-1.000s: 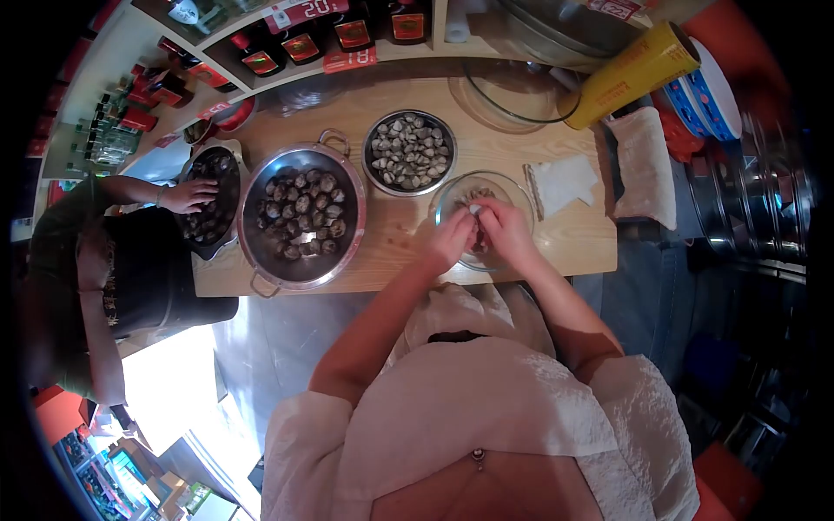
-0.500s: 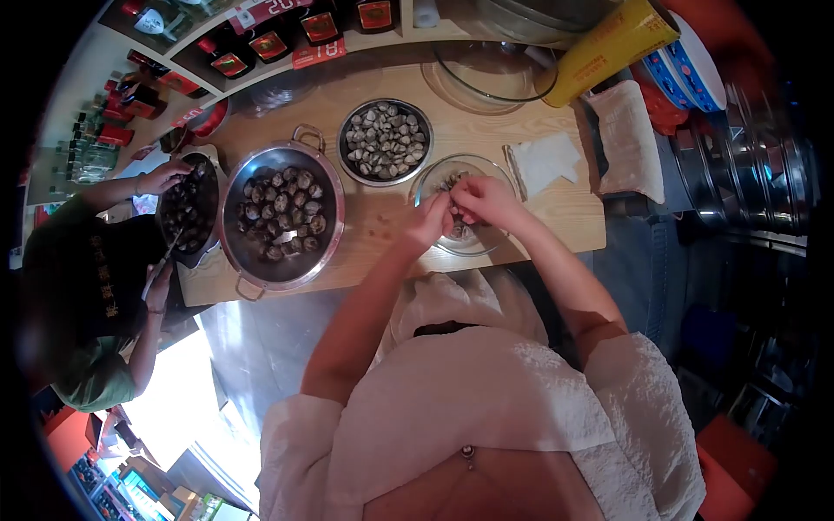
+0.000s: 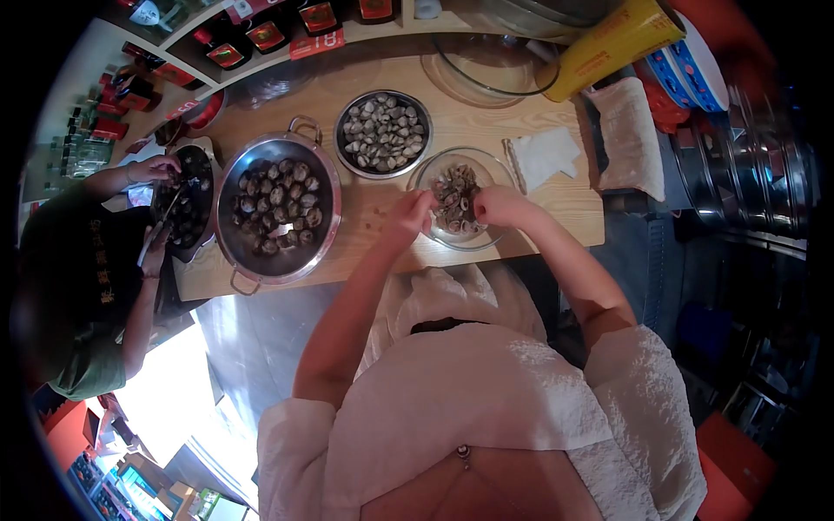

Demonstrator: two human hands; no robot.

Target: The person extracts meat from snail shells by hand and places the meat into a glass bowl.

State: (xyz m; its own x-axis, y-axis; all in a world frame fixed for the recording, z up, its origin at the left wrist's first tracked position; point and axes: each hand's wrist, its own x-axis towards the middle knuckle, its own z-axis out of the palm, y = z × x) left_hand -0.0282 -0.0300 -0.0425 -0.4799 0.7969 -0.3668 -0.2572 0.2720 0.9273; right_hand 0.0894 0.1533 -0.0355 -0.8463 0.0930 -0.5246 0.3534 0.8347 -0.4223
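Note:
A clear glass bowl (image 3: 465,247) in front of me holds a pile of dark, opened shellfish or shells (image 3: 455,193). My left hand (image 3: 408,217) is at the bowl's left rim, its fingers closed in a pinch. Whatever it holds, if anything, is too small to name. Over the right part of the bowl, my right hand (image 3: 504,208) is curled with the fingertips pressed together, and its contents are hidden. Beyond the left hand stands a steel bowl of pale clams (image 3: 383,133).
A steel colander (image 3: 328,234) holding dark round shellfish (image 3: 276,205) stands to the left. Beyond it, a co-worker's hands (image 3: 156,169) work with a tool over a tray of dark shellfish (image 3: 191,208). A white cloth (image 3: 547,161), large glass bowl (image 3: 486,78) and yellow tube (image 3: 612,48) lie rightward.
My hands, together over the glass bowl before, have moved apart, left hand to its left rim and right hand rightward. The pile in the bowl now shows. The co-worker's hands have shifted slightly.

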